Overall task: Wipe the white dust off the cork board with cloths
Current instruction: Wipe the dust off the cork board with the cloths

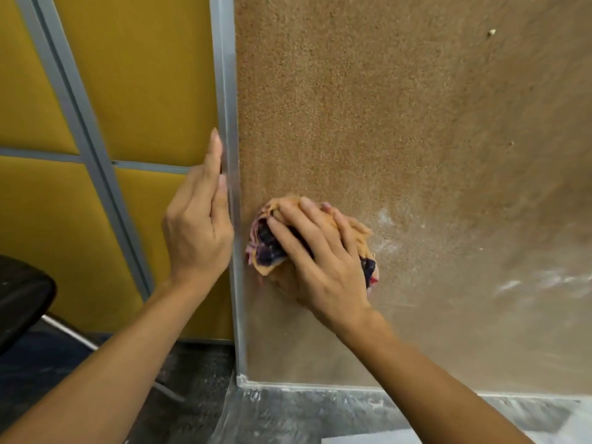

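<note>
The right hand [323,254] presses one bunched cloth [272,248], orange with dark blue and pink patches, flat against the cork board [368,123]; its grip is spread fingers laid over the wad, palm down, wrist bent, forearm reaching up from the lower right. The cloth sits low on the board, just beside the left edge. The left hand [197,225] grasps nothing: its grip is released, fingers straight and together, edge-on against the one grey metal frame [228,91] of the board. White dust [387,225] streaks the cork to the right of the cloth and further right. Behind the frame stand yellow panels [144,75]. One black chair seat [22,299] shows at the lower left.
</note>
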The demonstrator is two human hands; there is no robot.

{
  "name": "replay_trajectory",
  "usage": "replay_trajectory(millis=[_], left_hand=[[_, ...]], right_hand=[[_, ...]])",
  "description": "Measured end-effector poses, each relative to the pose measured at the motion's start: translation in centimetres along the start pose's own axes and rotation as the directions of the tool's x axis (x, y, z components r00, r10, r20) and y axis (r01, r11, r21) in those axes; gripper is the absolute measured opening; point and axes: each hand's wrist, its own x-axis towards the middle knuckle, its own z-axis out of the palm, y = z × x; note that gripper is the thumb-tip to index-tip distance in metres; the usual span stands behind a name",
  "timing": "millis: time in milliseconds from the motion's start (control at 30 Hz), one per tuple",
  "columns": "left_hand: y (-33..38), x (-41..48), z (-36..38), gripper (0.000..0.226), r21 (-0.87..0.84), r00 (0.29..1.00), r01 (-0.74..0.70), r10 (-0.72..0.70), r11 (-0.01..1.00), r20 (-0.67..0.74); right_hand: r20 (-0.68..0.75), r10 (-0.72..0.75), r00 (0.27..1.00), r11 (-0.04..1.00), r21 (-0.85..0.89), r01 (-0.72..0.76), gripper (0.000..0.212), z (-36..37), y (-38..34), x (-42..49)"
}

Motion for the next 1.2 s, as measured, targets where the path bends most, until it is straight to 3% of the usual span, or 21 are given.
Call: replay_trajectory(millis=[67, 167, 433, 500, 567, 700, 800, 867, 967, 1033, 1133, 1200], left_hand=[[-0.7, 0.2, -0.3, 0.045, 0.019, 1.0, -0.027, 0.027, 0.999, -0.003], [-1.0, 0.3, -0.5, 0.051, -0.006, 1.0, -0.029, 0.029, 1.0, 0.009], [-0.9, -0.7, -0.8, 0.04, -0.044, 0.997, 0.029, -0.026, 0.999, 0.072], [-0.8, -1.0, -1.1, 0.033, -0.036, 0.996, 0.052, -0.05, 0.998, 0.067], [-0.8, -1.1, -1.3, 0.021, -0.037, 0.995, 0.055, -0.052, 0.998, 0.081], [-0.6, -0.8, -1.4, 0.025, -0.043, 0.992, 0.065, -0.06, 0.997, 0.112], [-0.8, -1.4, -1.2, 0.023, -0.015, 0.988, 0.088, -0.085, 0.996, 0.13], [-1.1, -2.3, -1.1, 0.026, 0.002, 0.983, 0.098, -0.097, 0.995, 0.157], [-1.5, -3.6, -0.9, 0.031, 0.004, 0.976, 0.084, -0.083, 0.996, 0.2], [-1.6, -4.2, -0.8, 0.032, 0.016, 0.976, 0.068, -0.07, 0.998, 0.206], [-1.2, -4.1, -0.7, 0.027, 0.008, 0.981, 0.05, -0.05, 0.999, 0.185], [-0.6, -3.5, -0.5, 0.028, -0.003, 0.987, 0.062, -0.061, 0.998, 0.147]], right_hand=[[-0.102, 0.098, 0.99, 0.995, 0.008, -0.097, 0.052, -0.3, -0.6, 2.8], [-0.144, 0.145, 0.979, 0.989, 0.009, -0.146, 0.046, 0.7, -2.6, 3.8], [0.16, -0.116, 0.98, 0.991, -0.041, 0.124, 0.058, 4.9, -4.4, -6.2], [0.176, -0.137, 0.975, 0.988, -0.048, 0.148, 0.055, 4.6, -4.5, -6.6], [0.156, -0.115, 0.981, 0.992, -0.039, 0.123, 0.049, 4.0, -4.5, -5.5], [-0.003, 0.049, 0.999, 0.998, -0.03, -0.049, 0.044, 3.9, -4.8, -2.2], [-0.077, 0.093, 0.993, 0.996, 0.005, -0.093, 0.043, 5.0, -5.6, -2.5], [-0.028, 0.082, 0.996, 0.997, 0.014, -0.082, 0.046, 6.0, -5.9, -5.0], [0.194, -0.076, 0.978, 0.997, 0.009, 0.076, 0.047, 6.9, -6.5, -9.9], [0.271, -0.13, 0.954, 0.992, 0.04, 0.124, 0.041, 6.6, -6.7, -11.1], [0.196, 0.001, 0.981, 0.993, 0.114, -0.024, 0.04, 4.8, -7.1, -8.7], [0.022, 0.153, 0.988, 0.972, 0.178, -0.154, 0.035, 3.0, -6.9, -5.4]])
